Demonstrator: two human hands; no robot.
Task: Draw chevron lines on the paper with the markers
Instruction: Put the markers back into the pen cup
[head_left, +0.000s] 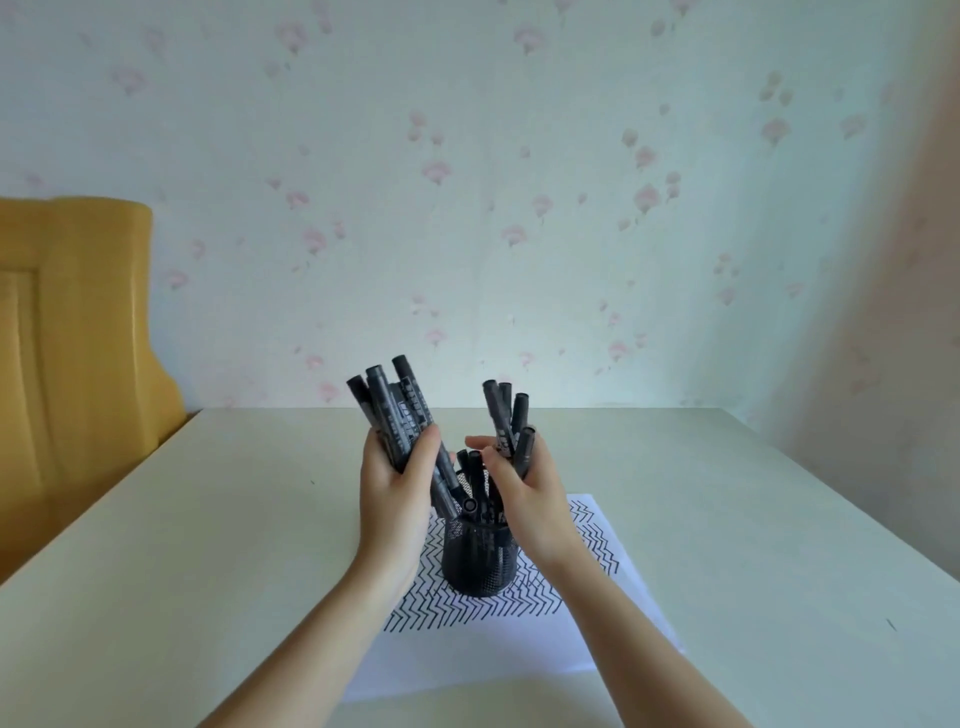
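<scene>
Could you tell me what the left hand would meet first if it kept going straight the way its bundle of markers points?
Nothing nearby: the left hand points its markers up and away, toward the wallpapered wall; depth is unclear.

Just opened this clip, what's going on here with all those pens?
A person sits at a pale table, holding a bunch of black markers in each hand. The left hand grips the larger bunch; the right hand grips a smaller bunch. Both hands are raised over a black mesh cup that holds a few more markers. The cup stands on a sheet of paper already covered in rows of chevron lines.
</scene>
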